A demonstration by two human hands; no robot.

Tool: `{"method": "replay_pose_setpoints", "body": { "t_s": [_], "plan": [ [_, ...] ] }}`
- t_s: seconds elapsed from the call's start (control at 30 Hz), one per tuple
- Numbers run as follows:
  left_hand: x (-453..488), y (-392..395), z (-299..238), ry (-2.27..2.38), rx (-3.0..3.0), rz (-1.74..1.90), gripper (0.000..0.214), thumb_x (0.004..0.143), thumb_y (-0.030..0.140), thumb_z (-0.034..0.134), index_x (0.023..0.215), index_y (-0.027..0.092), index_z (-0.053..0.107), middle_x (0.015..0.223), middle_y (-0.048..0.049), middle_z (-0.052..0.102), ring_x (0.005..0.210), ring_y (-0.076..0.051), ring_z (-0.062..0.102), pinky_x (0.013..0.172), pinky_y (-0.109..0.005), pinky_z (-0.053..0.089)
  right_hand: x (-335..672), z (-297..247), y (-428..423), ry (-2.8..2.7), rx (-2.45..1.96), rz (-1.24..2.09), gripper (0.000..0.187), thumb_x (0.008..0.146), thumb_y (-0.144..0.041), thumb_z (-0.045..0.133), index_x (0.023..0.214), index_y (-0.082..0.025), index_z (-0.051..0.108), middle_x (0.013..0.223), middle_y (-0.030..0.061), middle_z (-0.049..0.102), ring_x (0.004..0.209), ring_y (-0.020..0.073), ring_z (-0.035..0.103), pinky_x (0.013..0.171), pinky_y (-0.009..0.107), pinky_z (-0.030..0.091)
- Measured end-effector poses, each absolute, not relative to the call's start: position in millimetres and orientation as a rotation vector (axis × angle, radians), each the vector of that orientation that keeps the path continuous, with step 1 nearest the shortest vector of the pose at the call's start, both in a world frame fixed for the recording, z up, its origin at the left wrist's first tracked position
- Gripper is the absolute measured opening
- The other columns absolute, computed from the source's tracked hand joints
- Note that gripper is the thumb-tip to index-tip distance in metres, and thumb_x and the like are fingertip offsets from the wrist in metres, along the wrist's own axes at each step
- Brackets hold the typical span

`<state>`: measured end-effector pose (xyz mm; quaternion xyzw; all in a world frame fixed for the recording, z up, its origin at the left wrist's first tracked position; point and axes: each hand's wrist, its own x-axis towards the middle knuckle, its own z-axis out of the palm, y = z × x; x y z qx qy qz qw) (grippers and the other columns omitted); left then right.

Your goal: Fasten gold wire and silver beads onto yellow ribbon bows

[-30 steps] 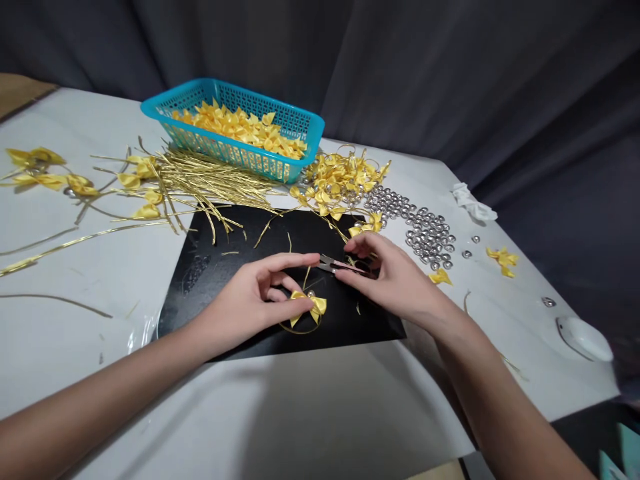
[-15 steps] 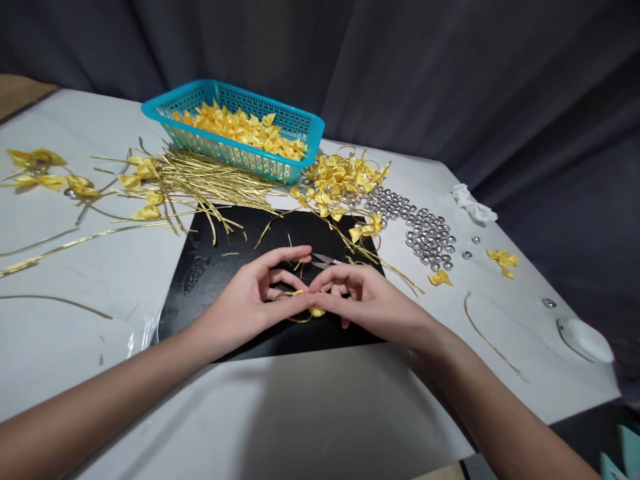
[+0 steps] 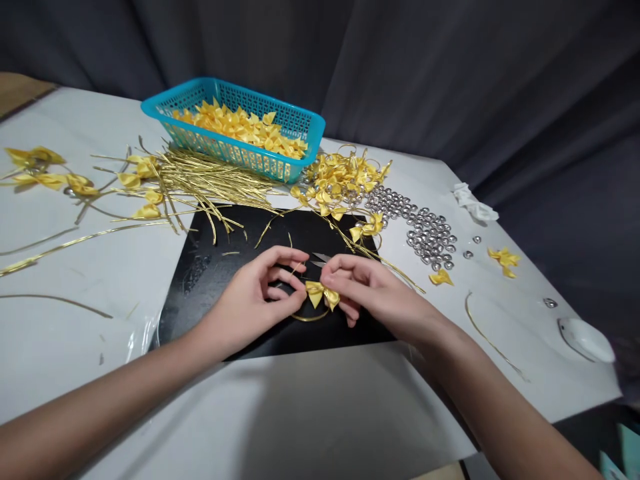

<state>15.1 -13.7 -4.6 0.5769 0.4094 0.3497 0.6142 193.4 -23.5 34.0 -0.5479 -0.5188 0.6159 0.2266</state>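
In the head view, the worker's right hand (image 3: 357,287) has its grip pinched on a yellow ribbon bow (image 3: 314,293), held over a black mat (image 3: 187,303) on a white desk (image 3: 120,347). The left hand (image 3: 267,287) curls at the bow's left end, thumb close to fingers; whether that grip holds anything, I cannot tell. Gold cord (image 3: 307,319) curves below; scissor blades (image 3: 321,257) show just beyond. A blue basket (image 3: 313,143) stands behind.

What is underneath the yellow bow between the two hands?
Black mat and part of a gold loop show below the bow; the bow and right hand hide the rest.
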Motion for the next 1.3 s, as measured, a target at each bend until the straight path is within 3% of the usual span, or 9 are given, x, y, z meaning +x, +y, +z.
{"method": "replay_pose_setpoints", "body": {
  "t_s": [0.1, 0.17, 0.37, 0.53, 0.63, 0.73, 0.97, 1.17, 1.3],
  "plan": [
    [13.6, -16.1, -2.7, 1.102, 1.512, 0.973, 0.026, 0.071, 0.024, 0.065, 0.095, 0.017, 0.056, 0.102, -0.0055, 0.054, 0.092, -0.016, 0.053, 0.071, -0.023, 0.047, 195.5, 32.4, -21.0, -1.368, -1.509, 1.668, 0.032, 0.075, -0.045, 0.062, 0.079, -0.016, 0.05, 0.044, -0.0086, 0.042, 0.04, 0.0055, 0.039, 0.044, 0.018, 0.039],
    [12.5, -18.8, 0.5, 1.173, 1.622, 1.037, 0.023, 0.072, 0.028, 0.066, 0.09, 0.017, 0.058, 0.096, -0.004, 0.055, 0.085, -0.015, 0.053, 0.068, -0.022, 0.045, 194.8, 32.7, -20.9, -1.348, -1.522, 1.666, 0.034, 0.072, -0.047, 0.065, 0.078, -0.016, 0.05, 0.041, -0.0083, 0.045, 0.038, 0.0056, 0.041, 0.044, 0.018, 0.039],
    [13.3, -24.6, 3.8, 0.98, 1.691, 0.769, 0.023, 0.074, 0.03, 0.067, 0.094, 0.018, 0.063, 0.077, -0.0003, 0.063, 0.067, -0.012, 0.056, 0.058, -0.02, 0.044, 188.4, 33.7, -24.7, -1.383, -1.541, 1.651, 0.034, 0.074, -0.047, 0.063, 0.077, -0.015, 0.052, 0.038, -0.0076, 0.048, 0.035, 0.0041, 0.04, 0.041, 0.015, 0.031],
    [13.3, -17.6, 3.9, 0.927, 1.381, 0.704, 0.017, 0.08, 0.028, 0.061, 0.089, 0.015, 0.066, 0.082, -0.0035, 0.069, 0.071, -0.013, 0.062, 0.064, -0.02, 0.048, 190.9, 33.9, -24.0, -1.374, -1.453, 1.556, 0.032, 0.08, -0.046, 0.056, 0.08, -0.014, 0.055, 0.068, -0.0012, 0.058, 0.044, 0.0028, 0.043, 0.045, 0.017, 0.039],
    [12.2, -12.9, 8.8, 0.913, 1.248, 0.704, 0.014, 0.078, 0.025, 0.061, 0.084, 0.013, 0.066, 0.07, -0.0025, 0.067, 0.065, -0.013, 0.062, 0.062, -0.02, 0.049, 193.2, 36.7, -24.9, -1.42, -1.438, 1.577, 0.035, 0.073, -0.042, 0.066, 0.093, -0.016, 0.055, 0.078, -0.0014, 0.054, 0.048, 0.003, 0.043, 0.043, 0.016, 0.04],
    [11.4, -10.6, 11.4, 0.863, 1.184, 0.725, 0.013, 0.079, 0.024, 0.06, 0.083, 0.013, 0.063, 0.065, -0.001, 0.064, 0.062, -0.011, 0.06, 0.06, -0.019, 0.047, 194.1, 37.0, -26.0, -1.522, -1.403, 1.66, 0.035, 0.069, -0.036, 0.071, 0.094, -0.016, 0.056, 0.076, -0.0021, 0.052, 0.05, 0.0034, 0.043, 0.043, 0.015, 0.04],
    [12.0, -12.7, 7.6, 0.85, 1.188, 0.715, 0.018, 0.081, 0.027, 0.055, 0.091, 0.013, 0.057, 0.06, 0.0034, 0.055, 0.054, -0.007, 0.048, 0.052, -0.015, 0.04, 193.2, 32.3, -24.9, -1.518, -1.434, 1.548, 0.031, 0.071, -0.042, 0.066, 0.084, -0.016, 0.055, 0.063, -0.004, 0.047, 0.05, 0.0058, 0.04, 0.039, 0.016, 0.04],
    [15.8, -14.5, 11.6, 0.886, 1.287, 0.691, 0.019, 0.078, 0.032, 0.057, 0.076, 0.013, 0.06, 0.064, 0.0023, 0.055, 0.058, -0.007, 0.046, 0.053, -0.014, 0.038, 190.6, 37.0, -30.3, -1.709, -1.535, 1.454, 0.019, 0.079, -0.035, 0.058, 0.082, -0.018, 0.051, 0.054, -0.007, 0.041, 0.046, 0.0048, 0.038, 0.042, 0.016, 0.031],
    [17.2, -13.4, 9.8, 0.941, 1.289, 0.686, 0.021, 0.077, 0.032, 0.059, 0.07, 0.012, 0.059, 0.062, 0.0019, 0.053, 0.056, -0.007, 0.044, 0.051, -0.014, 0.035, 189.4, 33.8, -32.4, -1.676, -1.503, 1.547, 0.015, 0.081, -0.031, 0.054, 0.084, -0.019, 0.046, 0.068, -0.0045, 0.051, 0.049, 0.0041, 0.046, 0.045, 0.016, 0.035]
  ]
}}
